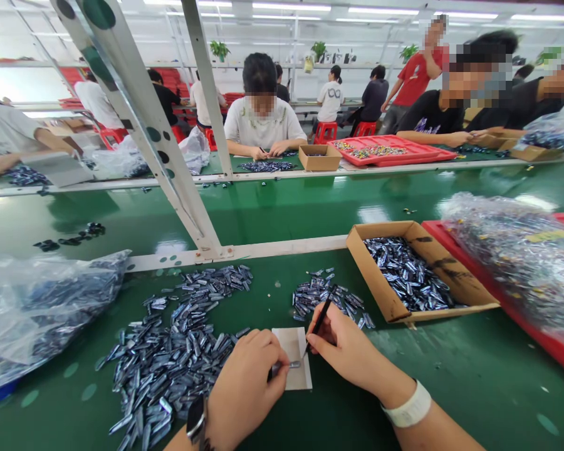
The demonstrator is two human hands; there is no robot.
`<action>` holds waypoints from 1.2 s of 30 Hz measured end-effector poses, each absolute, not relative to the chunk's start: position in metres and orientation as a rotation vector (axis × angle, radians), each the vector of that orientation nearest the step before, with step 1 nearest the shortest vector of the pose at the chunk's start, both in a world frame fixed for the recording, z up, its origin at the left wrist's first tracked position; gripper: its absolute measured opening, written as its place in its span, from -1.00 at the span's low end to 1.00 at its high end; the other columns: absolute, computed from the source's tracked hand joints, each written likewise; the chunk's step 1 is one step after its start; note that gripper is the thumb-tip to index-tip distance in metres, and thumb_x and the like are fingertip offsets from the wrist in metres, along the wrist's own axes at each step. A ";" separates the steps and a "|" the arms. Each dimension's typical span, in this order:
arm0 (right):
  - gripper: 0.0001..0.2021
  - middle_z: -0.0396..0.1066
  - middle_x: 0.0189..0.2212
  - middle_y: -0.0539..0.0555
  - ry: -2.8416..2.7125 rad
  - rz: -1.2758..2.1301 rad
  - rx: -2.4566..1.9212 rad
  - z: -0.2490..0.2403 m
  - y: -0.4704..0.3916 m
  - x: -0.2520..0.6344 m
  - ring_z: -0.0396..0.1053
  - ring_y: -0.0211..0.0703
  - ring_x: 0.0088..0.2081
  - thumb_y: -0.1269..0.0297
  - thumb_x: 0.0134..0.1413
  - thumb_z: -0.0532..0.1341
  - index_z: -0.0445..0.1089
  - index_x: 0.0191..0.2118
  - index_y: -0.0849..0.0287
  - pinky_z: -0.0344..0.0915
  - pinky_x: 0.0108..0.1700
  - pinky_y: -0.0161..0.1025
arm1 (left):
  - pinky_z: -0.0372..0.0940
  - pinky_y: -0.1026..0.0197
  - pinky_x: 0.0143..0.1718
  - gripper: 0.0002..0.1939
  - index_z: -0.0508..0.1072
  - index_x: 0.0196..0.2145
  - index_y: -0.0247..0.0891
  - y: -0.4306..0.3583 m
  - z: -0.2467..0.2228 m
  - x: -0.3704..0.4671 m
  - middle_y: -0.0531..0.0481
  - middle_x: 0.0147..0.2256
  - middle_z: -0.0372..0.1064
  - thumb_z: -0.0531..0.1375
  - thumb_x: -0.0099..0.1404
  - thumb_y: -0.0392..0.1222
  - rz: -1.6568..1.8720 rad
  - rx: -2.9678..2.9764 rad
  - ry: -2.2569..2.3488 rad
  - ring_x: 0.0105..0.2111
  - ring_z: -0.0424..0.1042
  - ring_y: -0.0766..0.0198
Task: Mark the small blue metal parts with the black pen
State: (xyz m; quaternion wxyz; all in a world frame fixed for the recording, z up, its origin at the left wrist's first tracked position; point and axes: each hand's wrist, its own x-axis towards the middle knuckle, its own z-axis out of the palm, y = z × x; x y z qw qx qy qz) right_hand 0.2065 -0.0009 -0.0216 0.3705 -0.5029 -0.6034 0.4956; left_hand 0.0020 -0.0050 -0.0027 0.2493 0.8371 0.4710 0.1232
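My left hand (249, 382), with a watch on its wrist, is closed in a pinch at the near left edge of a pale square pad (289, 337). Between its fingertips is a small shiny grey-blue plastic piece (294, 364), its end sticking out over the pad. My right hand (345, 347) is closed round a slim black pen-like tool (321, 318). The tool slants down, its thin tip close to the piece; whether they touch I cannot tell. A large heap of similar pieces (169, 357) lies left of my left hand. A smaller pile (310, 295) lies beyond the pad.
A cardboard box (470, 294) full of the pieces stands at right, beside a red tray (536, 319) under a filled plastic bag (507, 250). Another bag (51, 307) lies at left. A slanted metal post (169, 175) rises from the bench rail. Co-workers sit across the green belt (286, 210).
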 end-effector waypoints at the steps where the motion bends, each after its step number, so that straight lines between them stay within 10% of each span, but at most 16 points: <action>1: -0.85 0.36 -0.40 -0.03 -1.561 1.258 -1.296 -0.021 -0.001 0.207 0.43 -0.14 -0.38 0.46 0.13 0.17 0.19 -0.26 0.08 0.39 -0.31 -0.19 | 0.27 0.09 -0.15 -0.82 0.46 -0.42 -0.19 -0.005 -0.003 0.002 0.03 -0.33 0.43 0.16 0.17 -0.44 0.339 2.284 1.280 -0.24 0.40 0.16; 36: -0.86 0.33 -0.43 -0.06 -1.537 1.328 -1.229 -0.016 -0.005 0.197 0.40 -0.18 -0.41 0.32 0.13 0.24 0.21 -0.29 0.07 0.38 -0.31 -0.21 | 0.27 0.11 -0.17 -0.83 0.48 -0.40 -0.17 -0.006 -0.002 0.001 0.02 -0.31 0.43 0.16 0.21 -0.41 0.328 2.309 1.254 -0.24 0.38 0.16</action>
